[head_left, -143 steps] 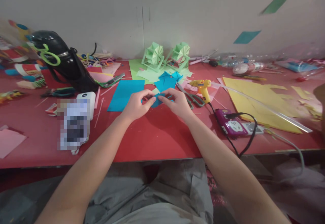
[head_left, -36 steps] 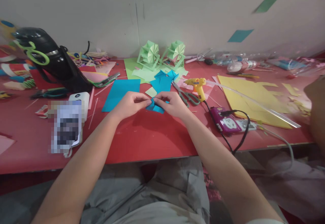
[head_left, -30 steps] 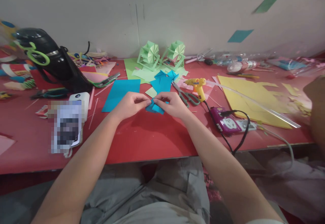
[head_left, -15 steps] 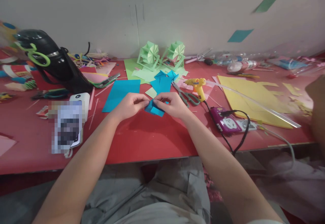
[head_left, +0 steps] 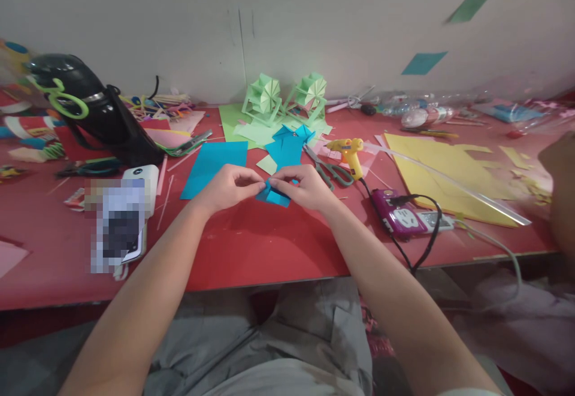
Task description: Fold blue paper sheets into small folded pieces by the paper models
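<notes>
A small folded piece of blue paper is pinched between both hands above the red table. My left hand is closed on its left end with thumb and finger. From the right, my right hand grips its upper edge, hiding part of the folds. Behind the hands lie more folded blue paper pieces. Just left of them is a flat blue sheet. Two light green paper models stand at the back on green paper.
Grey-handled scissors and a yellow glue gun lie right of the hands, near a purple power strip with cables. Yellow sheets are farther right. At left are a phone and a black bottle. Another person's arm shows at the right edge.
The hands stay in nearly the same place. The folded blue paper has shifted slightly in the fingers, and the left fingertips sit a touch closer to the right ones.
</notes>
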The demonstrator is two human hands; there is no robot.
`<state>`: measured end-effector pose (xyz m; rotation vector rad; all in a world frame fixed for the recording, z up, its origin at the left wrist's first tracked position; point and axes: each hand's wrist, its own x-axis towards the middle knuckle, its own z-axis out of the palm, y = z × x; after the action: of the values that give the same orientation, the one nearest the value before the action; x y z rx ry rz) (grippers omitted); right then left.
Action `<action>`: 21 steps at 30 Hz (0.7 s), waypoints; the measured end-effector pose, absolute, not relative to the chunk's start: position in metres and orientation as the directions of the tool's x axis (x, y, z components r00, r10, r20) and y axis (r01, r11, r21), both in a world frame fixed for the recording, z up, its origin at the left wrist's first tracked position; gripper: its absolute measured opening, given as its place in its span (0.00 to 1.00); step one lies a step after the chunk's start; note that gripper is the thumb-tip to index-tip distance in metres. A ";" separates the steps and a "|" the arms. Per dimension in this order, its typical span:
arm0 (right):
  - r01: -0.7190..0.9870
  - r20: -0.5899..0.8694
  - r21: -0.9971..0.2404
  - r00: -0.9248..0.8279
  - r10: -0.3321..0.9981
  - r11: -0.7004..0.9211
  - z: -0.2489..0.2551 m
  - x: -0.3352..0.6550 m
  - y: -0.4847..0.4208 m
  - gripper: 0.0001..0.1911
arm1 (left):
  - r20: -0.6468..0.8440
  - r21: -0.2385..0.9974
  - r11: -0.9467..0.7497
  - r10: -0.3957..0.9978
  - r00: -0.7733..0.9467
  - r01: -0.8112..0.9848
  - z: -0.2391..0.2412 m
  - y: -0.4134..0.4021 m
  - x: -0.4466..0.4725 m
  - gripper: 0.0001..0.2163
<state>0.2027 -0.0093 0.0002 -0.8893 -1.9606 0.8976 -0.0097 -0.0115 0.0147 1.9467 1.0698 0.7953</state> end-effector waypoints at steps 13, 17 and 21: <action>0.218 0.348 -0.848 -0.458 0.818 0.483 -0.001 0.200 -0.009 0.19 | 0.141 0.840 -0.356 0.872 0.469 0.410 0.014 -0.011 -0.011 0.11; 0.228 0.370 -0.833 -0.447 0.814 0.503 -0.002 0.199 -0.008 0.20 | 0.138 0.860 -0.355 0.854 0.503 0.367 0.011 -0.009 -0.013 0.11; 0.225 0.374 -0.833 -0.444 0.815 0.505 -0.001 0.199 -0.008 0.20 | 0.118 0.861 -0.356 0.835 0.538 0.364 0.006 -0.005 -0.015 0.11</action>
<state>0.1991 -0.0075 -0.0012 -0.8549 -1.9376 0.9207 -0.0148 -0.0052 0.0064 1.9422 0.9742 0.7143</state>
